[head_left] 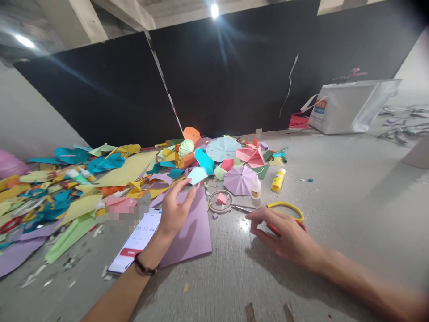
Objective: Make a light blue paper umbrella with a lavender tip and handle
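My left hand pinches a small light blue paper piece between thumb and fingers, above a purple sheet. Under my left wrist lies a phone with a timer on its screen. My right hand hovers beside scissors with yellow and red handles, its fingers bent and slightly apart, holding nothing that I can see. Left of the scissors' blades rests a round tape ring with a pink scrap inside. A pleated purple paper disc lies behind it.
A small white bottle and a yellow glue stick stand or lie behind the scissors. Colored paper scraps cover the left and back. A black panel rises behind, with a white bag at the back right.
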The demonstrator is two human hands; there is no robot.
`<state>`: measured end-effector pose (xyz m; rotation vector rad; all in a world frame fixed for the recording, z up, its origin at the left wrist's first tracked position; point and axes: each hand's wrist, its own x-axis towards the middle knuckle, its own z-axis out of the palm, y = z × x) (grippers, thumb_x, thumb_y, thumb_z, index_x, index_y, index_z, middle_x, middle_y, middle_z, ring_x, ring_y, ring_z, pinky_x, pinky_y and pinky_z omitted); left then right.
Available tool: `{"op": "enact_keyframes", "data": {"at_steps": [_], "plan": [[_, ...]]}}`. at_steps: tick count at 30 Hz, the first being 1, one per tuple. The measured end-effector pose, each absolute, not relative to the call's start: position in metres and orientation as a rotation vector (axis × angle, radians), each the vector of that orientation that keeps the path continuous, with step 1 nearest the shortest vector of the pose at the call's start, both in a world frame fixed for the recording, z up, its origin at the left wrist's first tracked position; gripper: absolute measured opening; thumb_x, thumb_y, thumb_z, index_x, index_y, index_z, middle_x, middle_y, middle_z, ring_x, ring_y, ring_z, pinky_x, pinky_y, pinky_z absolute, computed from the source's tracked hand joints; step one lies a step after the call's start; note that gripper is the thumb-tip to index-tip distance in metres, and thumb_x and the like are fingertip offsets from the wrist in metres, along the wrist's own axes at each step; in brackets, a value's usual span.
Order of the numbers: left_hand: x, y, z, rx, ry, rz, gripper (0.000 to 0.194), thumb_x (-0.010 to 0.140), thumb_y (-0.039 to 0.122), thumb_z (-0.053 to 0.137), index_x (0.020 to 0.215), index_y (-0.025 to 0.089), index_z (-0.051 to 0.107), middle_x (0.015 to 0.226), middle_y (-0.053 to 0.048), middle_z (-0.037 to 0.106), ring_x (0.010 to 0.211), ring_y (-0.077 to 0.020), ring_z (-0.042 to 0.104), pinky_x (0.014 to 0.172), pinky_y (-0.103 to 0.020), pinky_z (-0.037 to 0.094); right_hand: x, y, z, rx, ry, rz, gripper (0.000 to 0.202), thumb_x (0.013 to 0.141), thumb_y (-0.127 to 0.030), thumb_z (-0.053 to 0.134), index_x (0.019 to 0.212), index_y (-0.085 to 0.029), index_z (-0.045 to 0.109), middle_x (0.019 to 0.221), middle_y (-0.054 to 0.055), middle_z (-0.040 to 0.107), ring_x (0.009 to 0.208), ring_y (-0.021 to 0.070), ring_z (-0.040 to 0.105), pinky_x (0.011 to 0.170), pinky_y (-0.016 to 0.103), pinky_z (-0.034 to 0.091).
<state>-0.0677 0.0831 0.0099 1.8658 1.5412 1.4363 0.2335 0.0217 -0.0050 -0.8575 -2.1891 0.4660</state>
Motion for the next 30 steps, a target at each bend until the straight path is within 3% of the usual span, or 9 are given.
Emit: {"op": "enact_keyframes", "data": {"at_steps": [3,6,10,13,18,26,30], "plan": [[-0.058,0.060,0.022,1.830,1.352,1.413,0.041,0.092,0.038,0.064,0.124,0.013,0.062,0.128,-0.017,0.070,0.113,-0.0290,0.070,0.100,-0.042,0.056,0.235,0.024,-0.008,-0.865,-2.163,0.452,0.020,0.101,-0.014,0.053,0.117,-0.025,0.058,0.097,0.002,0.073,0.085,0.0175,0.071,0.078,0.033,0.059],[-0.049,0.041,0.024,1.667,1.019,1.268,0.038,0.090,0.027,0.069,0.125,0.013,0.064,0.122,-0.015,0.073,0.110,-0.0258,0.070,0.094,-0.036,0.057,0.235,0.023,-0.007,-0.881,-2.135,0.435,0.023,0.101,-0.014,0.051,0.121,-0.024,0.057,0.102,0.004,0.072,0.088,0.0186,0.071,0.078,0.034,0.059],[-0.042,0.032,0.017,1.437,0.833,1.090,0.035,0.089,0.022,0.074,0.122,0.014,0.067,0.111,-0.012,0.076,0.098,-0.0199,0.070,0.084,-0.028,0.057,0.235,0.019,0.000,-0.862,-2.133,0.432,0.033,0.098,-0.017,0.057,0.131,-0.022,0.054,0.123,0.011,0.064,0.110,0.0217,0.066,0.085,0.035,0.060],[-0.040,0.033,0.012,1.344,0.797,1.051,0.034,0.087,0.021,0.079,0.119,0.014,0.069,0.108,-0.011,0.074,0.095,-0.0187,0.069,0.081,-0.027,0.057,0.236,0.017,0.005,-0.782,-2.157,0.399,0.042,0.094,-0.019,0.064,0.134,-0.020,0.052,0.133,0.013,0.057,0.125,0.0242,0.059,0.098,0.038,0.057],[-0.037,0.033,0.013,1.297,0.774,1.047,0.035,0.085,0.021,0.081,0.118,0.014,0.071,0.109,-0.010,0.072,0.092,-0.0190,0.068,0.076,-0.029,0.060,0.238,0.016,0.004,-0.735,-2.222,0.425,0.044,0.096,-0.020,0.065,0.137,-0.020,0.050,0.135,0.013,0.056,0.128,0.0240,0.057,0.106,0.040,0.052],[-0.036,0.034,0.015,1.303,0.888,1.081,0.030,0.090,0.032,0.078,0.112,0.012,0.071,0.085,-0.006,0.073,0.071,-0.0157,0.069,0.067,-0.026,0.056,0.240,0.016,0.003,-0.803,-2.268,0.535,0.045,0.098,-0.021,0.062,0.139,-0.024,0.044,0.114,0.006,0.066,0.102,0.0198,0.066,0.091,0.038,0.055],[-0.037,0.036,0.012,1.276,0.932,1.071,0.027,0.087,0.032,0.081,0.103,0.012,0.073,0.082,-0.004,0.070,0.066,-0.0137,0.068,0.064,-0.025,0.054,0.240,0.015,0.005,-0.782,-2.270,0.511,0.038,0.098,-0.021,0.062,0.133,-0.024,0.049,0.104,0.003,0.065,0.092,0.0182,0.066,0.083,0.035,0.055]]}}
